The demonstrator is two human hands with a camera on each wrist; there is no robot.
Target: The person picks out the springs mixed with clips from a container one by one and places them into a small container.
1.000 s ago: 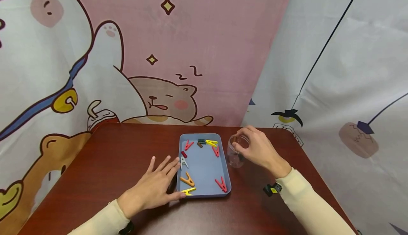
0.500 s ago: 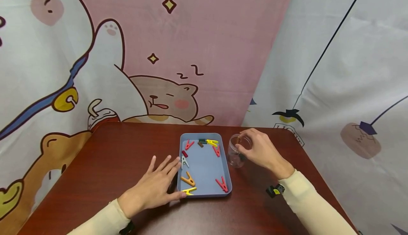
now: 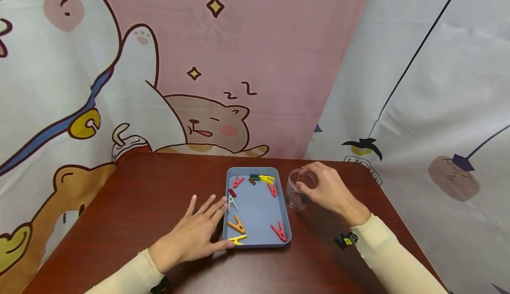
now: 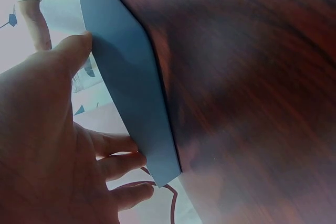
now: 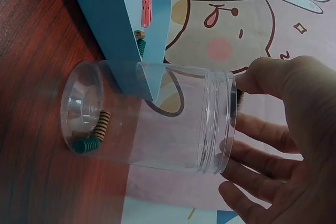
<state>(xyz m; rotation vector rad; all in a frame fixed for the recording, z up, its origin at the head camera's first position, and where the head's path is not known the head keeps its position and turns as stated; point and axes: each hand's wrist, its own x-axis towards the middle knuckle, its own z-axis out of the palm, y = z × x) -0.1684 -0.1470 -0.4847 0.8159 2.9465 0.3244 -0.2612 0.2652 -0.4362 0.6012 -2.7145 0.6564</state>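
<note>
Surface: a dark reddish-brown wooden table filled the lower part of the head view.
Centre: a shallow blue rectangular plastic tray lay flat on it.
Right of the tray: a clear round plastic jar stood upright on the wood, just beside the tray's right rim.

A dark red-brown wooden bench spreads beneath the left grip and the right grip. Between the two grips lie loose clothes pegs: a yellow peg touching the left grip's thumb, an orange peg just beyond it, a pale grey peg by the left fingertips, and a red peg nearer the right grip's side. Behind both grips hangs a pink curtain printed with a sleeping cartoon cat. Beyond the right grip, a white curtain carries thin black lines.
</note>
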